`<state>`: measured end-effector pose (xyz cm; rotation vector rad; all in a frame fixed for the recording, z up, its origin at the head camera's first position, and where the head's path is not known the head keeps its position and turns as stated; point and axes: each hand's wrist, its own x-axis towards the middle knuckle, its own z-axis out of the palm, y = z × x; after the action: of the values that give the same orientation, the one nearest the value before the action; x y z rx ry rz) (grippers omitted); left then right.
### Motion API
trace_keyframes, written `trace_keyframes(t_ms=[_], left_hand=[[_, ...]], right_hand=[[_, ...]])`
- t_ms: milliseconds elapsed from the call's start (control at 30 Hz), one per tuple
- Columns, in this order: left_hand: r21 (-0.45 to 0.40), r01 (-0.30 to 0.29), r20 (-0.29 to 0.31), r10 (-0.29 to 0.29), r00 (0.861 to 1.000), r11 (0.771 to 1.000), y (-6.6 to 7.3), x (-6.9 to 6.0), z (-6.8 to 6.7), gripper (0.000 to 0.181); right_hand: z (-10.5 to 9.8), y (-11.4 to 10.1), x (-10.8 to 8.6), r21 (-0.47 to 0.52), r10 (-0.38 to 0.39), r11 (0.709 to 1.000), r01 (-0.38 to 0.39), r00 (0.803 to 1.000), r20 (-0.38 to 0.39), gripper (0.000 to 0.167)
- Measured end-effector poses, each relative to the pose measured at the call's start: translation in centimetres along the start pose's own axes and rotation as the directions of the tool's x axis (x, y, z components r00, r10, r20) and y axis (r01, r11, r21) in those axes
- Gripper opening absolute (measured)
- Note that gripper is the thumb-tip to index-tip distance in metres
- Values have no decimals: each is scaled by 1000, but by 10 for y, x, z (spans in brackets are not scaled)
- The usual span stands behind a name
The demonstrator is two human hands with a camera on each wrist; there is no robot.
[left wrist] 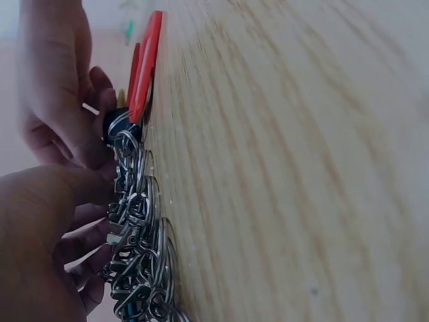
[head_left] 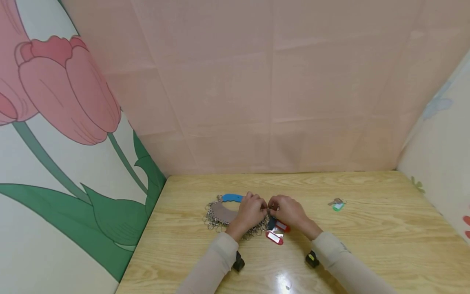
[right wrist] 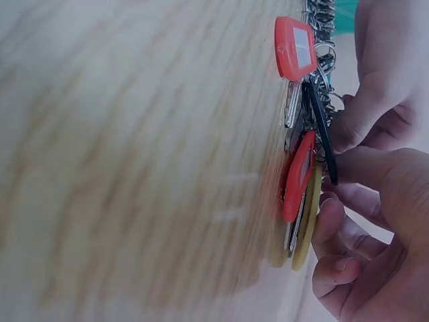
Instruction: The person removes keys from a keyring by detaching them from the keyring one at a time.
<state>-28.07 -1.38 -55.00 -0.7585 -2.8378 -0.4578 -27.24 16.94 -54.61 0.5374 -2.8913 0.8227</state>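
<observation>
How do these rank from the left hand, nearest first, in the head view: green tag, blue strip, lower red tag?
1. Blue strip: just left of the left hand.
2. Lower red tag: right, nearer the wearer.
3. Green tag: far right, past the right hand.

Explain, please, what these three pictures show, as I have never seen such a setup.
No robot here: a person works bare-handed. The wide picture comes from a camera on the head, the others from cameras on each wrist. On the wooden table lie a curved brown plate fringed with metal rings, red tags by its end, and, farther right, a key with a green tag. The left hand and right hand seem to pinch at the rings between them, though exactly which piece is hidden.
</observation>
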Motion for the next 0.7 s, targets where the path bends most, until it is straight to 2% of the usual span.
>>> trace_keyframes(t_ms=[333, 700], left_hand=[[11, 1, 45, -2, 999, 1000, -1, -1, -1, 12], [21, 8, 43, -9, 999, 1000, 0, 0, 1, 12]], right_hand=[[1, -5, 0, -30, 14, 999, -14, 1000, 9, 6], [5, -2, 1, -33, 12, 999, -13, 1000, -6, 6]])
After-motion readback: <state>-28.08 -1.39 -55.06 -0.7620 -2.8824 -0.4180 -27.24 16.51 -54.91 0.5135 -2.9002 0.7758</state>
